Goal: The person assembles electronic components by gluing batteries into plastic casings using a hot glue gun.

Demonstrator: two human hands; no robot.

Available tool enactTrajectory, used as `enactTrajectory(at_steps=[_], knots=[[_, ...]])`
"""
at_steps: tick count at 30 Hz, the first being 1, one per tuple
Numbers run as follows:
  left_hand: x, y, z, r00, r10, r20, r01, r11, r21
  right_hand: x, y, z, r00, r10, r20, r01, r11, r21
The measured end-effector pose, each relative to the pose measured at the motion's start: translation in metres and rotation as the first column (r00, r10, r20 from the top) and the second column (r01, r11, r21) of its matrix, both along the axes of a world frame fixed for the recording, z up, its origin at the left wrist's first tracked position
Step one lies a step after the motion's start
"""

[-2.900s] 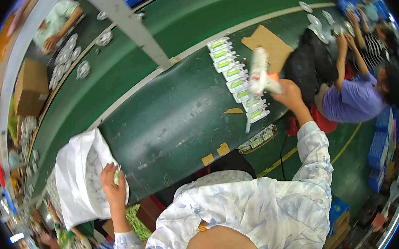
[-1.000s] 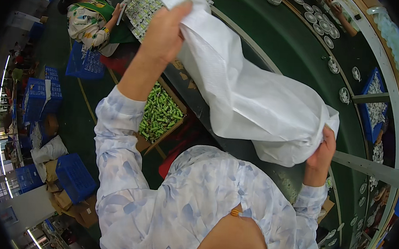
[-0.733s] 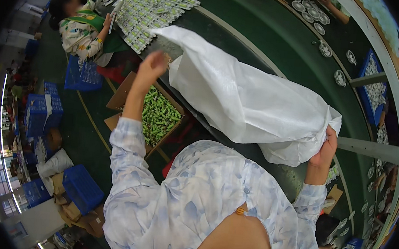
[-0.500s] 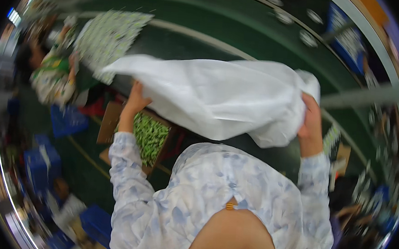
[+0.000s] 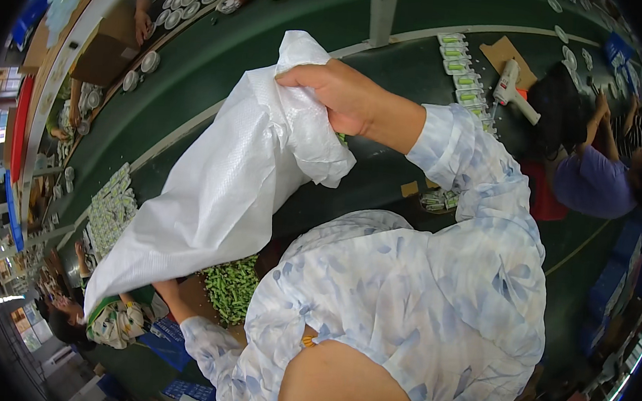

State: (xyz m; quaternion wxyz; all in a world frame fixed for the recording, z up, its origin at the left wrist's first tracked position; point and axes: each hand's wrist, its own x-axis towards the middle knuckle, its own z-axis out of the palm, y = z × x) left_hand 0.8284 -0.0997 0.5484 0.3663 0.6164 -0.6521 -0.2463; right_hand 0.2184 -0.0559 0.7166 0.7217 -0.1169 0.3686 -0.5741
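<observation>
Clenched tight, my right hand [image 5: 348,97] bunches the upper end of a large white woven plastic sack [image 5: 220,185] and holds it up over the long dark green conveyor table [image 5: 233,65]. From that fist the sack hangs down and away to my left, its lower end spreading wide over an open brown cardboard box [image 5: 200,300] heaped with small green pieces [image 5: 233,288]. I see my left forearm running under the sack's lower end, beside the box, but the cloth covers that hand, so I cannot tell whether it grips anything.

Along the table's far right stretch lies a row of small white-and-green packaged items [image 5: 463,72], with a flat piece of brown cardboard [image 5: 507,53] and a white glue gun [image 5: 512,87] just beside them. A person in a purple shirt [image 5: 590,180] sits at that end. Near the table's left edge a flat layer of green-and-white packets [image 5: 113,210] is spread out, and another worker in a green patterned top [image 5: 119,320] bends close below it. Round white discs [image 5: 182,1] line the far edge
</observation>
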Motion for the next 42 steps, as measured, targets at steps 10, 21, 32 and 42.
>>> enactTrajectory(at_steps=[10,21,32,42], knots=[[-0.128,0.018,0.168,0.992,-0.040,-0.123,0.039,0.999,-0.009,-0.089,0.061,0.031,0.969,-0.248,0.020,0.248,0.958,-0.140],[-0.255,0.030,0.225,0.918,-0.377,-0.122,0.370,0.926,-0.077,-0.219,0.090,-0.016,0.884,-0.467,0.016,0.463,0.870,-0.173],[-0.244,0.010,0.259,0.871,-0.374,-0.317,0.357,0.927,-0.114,-0.217,0.074,-0.036,0.892,-0.437,0.113,0.450,0.883,-0.132],[-0.197,-0.013,0.302,0.902,-0.259,-0.345,0.217,0.964,-0.155,-0.205,0.044,-0.061,0.915,-0.331,0.231,0.376,0.908,-0.187]])
